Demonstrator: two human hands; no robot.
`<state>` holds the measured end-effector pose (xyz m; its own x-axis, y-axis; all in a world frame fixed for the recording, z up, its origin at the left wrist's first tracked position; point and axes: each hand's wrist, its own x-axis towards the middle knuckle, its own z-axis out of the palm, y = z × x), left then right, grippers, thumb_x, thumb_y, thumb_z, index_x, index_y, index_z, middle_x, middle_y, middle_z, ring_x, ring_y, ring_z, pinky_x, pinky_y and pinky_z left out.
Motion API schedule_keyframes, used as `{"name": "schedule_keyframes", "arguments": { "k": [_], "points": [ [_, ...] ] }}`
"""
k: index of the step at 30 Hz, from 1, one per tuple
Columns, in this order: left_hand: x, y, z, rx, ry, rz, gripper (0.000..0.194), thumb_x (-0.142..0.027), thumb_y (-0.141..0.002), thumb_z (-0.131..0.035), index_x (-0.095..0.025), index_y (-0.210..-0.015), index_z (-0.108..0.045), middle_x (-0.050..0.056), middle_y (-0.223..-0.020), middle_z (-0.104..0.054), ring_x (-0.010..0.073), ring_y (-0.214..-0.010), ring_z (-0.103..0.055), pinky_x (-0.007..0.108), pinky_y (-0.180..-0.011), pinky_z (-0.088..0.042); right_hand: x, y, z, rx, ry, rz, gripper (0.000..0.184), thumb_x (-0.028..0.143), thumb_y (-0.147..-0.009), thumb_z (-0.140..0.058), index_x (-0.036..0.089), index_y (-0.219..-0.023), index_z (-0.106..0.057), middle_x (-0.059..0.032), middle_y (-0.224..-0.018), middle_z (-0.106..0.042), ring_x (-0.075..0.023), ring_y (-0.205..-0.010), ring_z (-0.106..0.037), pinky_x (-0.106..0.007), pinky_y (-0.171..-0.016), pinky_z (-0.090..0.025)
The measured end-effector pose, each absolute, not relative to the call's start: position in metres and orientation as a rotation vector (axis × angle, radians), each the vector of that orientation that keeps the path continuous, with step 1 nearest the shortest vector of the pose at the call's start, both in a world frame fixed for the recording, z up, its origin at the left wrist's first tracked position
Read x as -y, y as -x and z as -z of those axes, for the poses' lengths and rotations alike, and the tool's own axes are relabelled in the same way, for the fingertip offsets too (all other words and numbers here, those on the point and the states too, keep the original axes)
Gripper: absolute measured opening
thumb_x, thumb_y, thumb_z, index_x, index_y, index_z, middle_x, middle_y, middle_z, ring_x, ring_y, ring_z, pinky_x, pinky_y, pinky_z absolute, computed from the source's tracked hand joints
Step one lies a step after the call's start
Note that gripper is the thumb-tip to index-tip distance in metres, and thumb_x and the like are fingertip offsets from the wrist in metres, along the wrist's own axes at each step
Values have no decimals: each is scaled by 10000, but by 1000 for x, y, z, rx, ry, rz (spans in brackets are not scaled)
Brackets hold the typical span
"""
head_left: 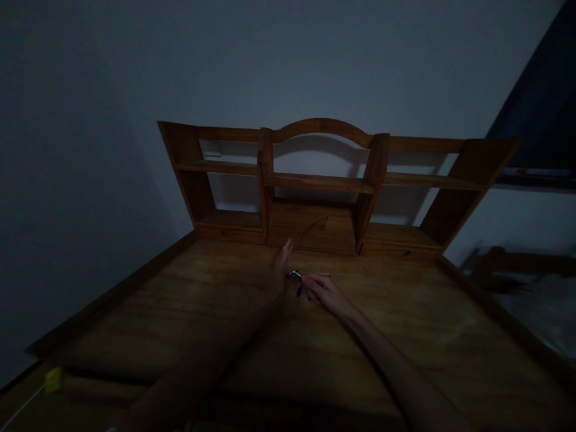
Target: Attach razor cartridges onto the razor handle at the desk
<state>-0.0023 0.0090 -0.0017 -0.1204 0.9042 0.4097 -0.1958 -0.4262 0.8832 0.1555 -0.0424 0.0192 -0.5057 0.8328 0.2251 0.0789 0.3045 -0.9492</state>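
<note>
Small black-and-silver item (294,274), too dim to identify, is between the two hands over the middle of the worktop (202,288). Leftmost, a yellow object (53,380) with a white cord (31,403) sits by the near left corner, well apart. Next, the left hand (282,262) is edge-on, fingers stretched out, grasping nothing visible; whether it touches the item I cannot tell. Further right, a dark end (299,292) dangles below the item, which the right hand (320,289) pinches. A loose pinch could drop the item, and the dangling end might snag unnoticed in such poor light
</note>
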Motion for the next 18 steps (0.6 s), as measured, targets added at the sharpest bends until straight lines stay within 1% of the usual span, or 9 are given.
{"name": "schedule_keyframes", "arguments": {
  "k": [3, 5, 8, 10, 11, 14, 16, 18],
  "points": [
    [-11, 1, 1, -861, -1268, -1625, 538, -530, -925, -262, -240, -1337, -448, 76, -1456, -381, 206, -1351, -330, 427, -1132, -213, 45, -151, -17, 1859, 805, -1283, 447, 550, -887, -440, 149, -861, -636, 46, -532, -405, -89, -467, -329, -213, -443, -224],
    [-16, 6, 0, -901, -1146, -1571, 539, -534, -923, -271, -234, -1331, -458, 76, -1456, -381, 207, -1343, -345, 411, -1131, -222, 47, -150, -17, 1926, 806, -1227, 453, 549, -887, -442, 148, -884, -655, 32, -560, -449, -98, -502, -364, -213, -472, -262],
    [-22, 13, -3, -939, -1007, -1544, 535, -531, -928, -256, -237, -1319, -473, 68, -1453, -389, 207, -1335, -358, 394, -1128, -231, 47, -152, -17, 2026, 789, -1112, 460, 543, -890, -441, 147, -859, -674, -8, -697, -581, -130, -642, -484, -231, -600, -362],
    [-22, 14, -4, -938, -973, -1556, 520, -501, -940, -244, -231, -1330, -458, 68, -1453, -388, 198, -1337, -355, 388, -1129, -225, 46, -152, -17, 2053, 775, -1076, 466, 541, -896, -428, 149, -864, -677, -23, -784, -626, -150, -722, -526, -251, -683, -390],
    [-21, 13, -5, -937, -961, -1558, 509, -479, -948, -238, -226, -1335, -450, 71, -1453, -388, 191, -1337, -356, 385, -1130, -221, 46, -152, -17, 2042, 777, -1071, 470, 542, -900, -418, 149, -873, -674, -26, -796, -629, -154, -732, -531, -255, -696, -395],
    [-17, 8, -3, -895, -965, -1587, 483, -435, -958, -246, -211, -1335, -447, 75, -1446, -399, 170, -1327, -372, 365, -1133, -218, 47, -149, -18, 1939, 836, -1064, 482, 554, -908, -383, 150, -871, -644, -14, -712, -575, -140, -665, -499, -237, -622, -388],
    [-16, 5, -2, -862, -1013, -1601, 487, -444, -956, -253, -206, -1330, -454, 74, -1447, -397, 163, -1325, -374, 351, -1132, -222, 48, -148, -20, 1918, 859, -1063, 472, 553, -911, -378, 154, -859, -623, 5, -651, -519, -126, -610, -462, -221, -561, -358],
    [-18, 5, 0, -863, -1044, -1593, 496, -461, -953, -253, -206, -1325, -461, 75, -1454, -386, 166, -1331, -364, 352, -1133, -215, 49, -147, -21, 1958, 829, -1052, 451, 536, -915, -387, 154, -854, -619, 10, -651, -511, -119, -604, -453, -216, -555, -345]
  ]
}}
